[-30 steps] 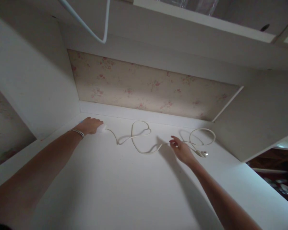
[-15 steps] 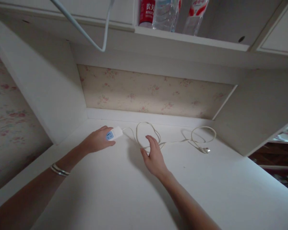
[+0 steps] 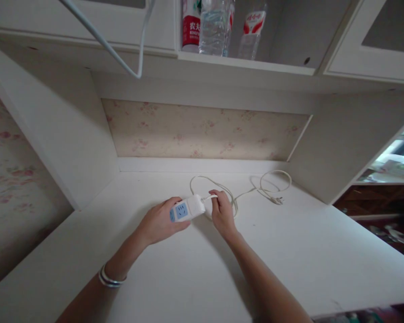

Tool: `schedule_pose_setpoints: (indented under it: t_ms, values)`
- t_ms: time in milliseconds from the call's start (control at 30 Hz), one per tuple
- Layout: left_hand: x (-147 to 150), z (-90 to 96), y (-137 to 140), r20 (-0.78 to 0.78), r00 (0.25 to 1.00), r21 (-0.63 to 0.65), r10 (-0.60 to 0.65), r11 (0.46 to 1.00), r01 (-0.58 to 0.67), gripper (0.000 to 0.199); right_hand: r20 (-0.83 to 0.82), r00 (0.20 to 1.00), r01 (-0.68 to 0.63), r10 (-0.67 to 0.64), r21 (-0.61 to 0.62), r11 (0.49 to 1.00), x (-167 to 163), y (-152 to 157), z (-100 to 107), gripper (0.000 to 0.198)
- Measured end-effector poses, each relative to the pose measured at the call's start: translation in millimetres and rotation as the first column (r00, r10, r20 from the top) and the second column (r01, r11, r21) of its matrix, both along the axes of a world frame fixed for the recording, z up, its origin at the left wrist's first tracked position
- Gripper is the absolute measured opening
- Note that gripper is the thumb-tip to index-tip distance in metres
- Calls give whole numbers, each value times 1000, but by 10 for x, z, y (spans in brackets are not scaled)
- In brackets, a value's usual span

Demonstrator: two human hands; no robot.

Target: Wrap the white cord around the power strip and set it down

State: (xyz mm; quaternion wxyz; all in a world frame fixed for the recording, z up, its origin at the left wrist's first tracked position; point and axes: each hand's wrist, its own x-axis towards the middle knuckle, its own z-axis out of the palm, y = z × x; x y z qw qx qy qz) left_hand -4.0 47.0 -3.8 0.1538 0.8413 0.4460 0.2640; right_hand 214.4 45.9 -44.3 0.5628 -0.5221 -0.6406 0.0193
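Note:
A white power strip (image 3: 195, 205) with blue socket faces is gripped by my left hand (image 3: 160, 220), thumb along its near side and fingers behind. Right at its cord end, my right hand (image 3: 224, 214) pinches the off-white cord (image 3: 211, 196) between thumb and fingers. Beyond my right hand the cord lies in loose loops on the white desktop and runs to the right. Its plug (image 3: 277, 200) rests on the desktop near the right side panel, beside another loop.
Overhead, an open shelf (image 3: 272, 67) holds several bottles (image 3: 215, 27). A pale bent rod or cable (image 3: 104, 42) hangs at upper left. White panels (image 3: 357, 134) close in both sides of the desktop (image 3: 175, 278), with floral wallpaper (image 3: 205, 134) behind.
My left hand has brought the power strip to the right and nearer. My right hand has gone from open fingers over the loops to pinching the cord. The view has shifted slightly.

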Motion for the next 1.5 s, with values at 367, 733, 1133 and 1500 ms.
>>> schedule_pose_setpoints:
  t_ms: [367, 733, 1133, 1500]
  values:
    - [26, -200, -130, -100, 983, 90, 154, 985, -145, 52, -65, 996, 69, -65, 59, 996, 103, -30, 68, 27]
    - [51, -249, -193, 13, 988, 182, 157, 971, -156, 46, -119, 992, -3, -35, -310, 951, 19, 94, -169, 30]
    - [-63, -349, -73, -141, 923, 416, 358, 867, -273, 46, 703, 679, 120, 212, -391, 913, -410, -234, -207, 34]
    - [-60, -269, -151, -361, 930, 269, -60, 949, 166, 53, 538, 838, -170, 85, 110, 979, -175, -256, -80, 43]
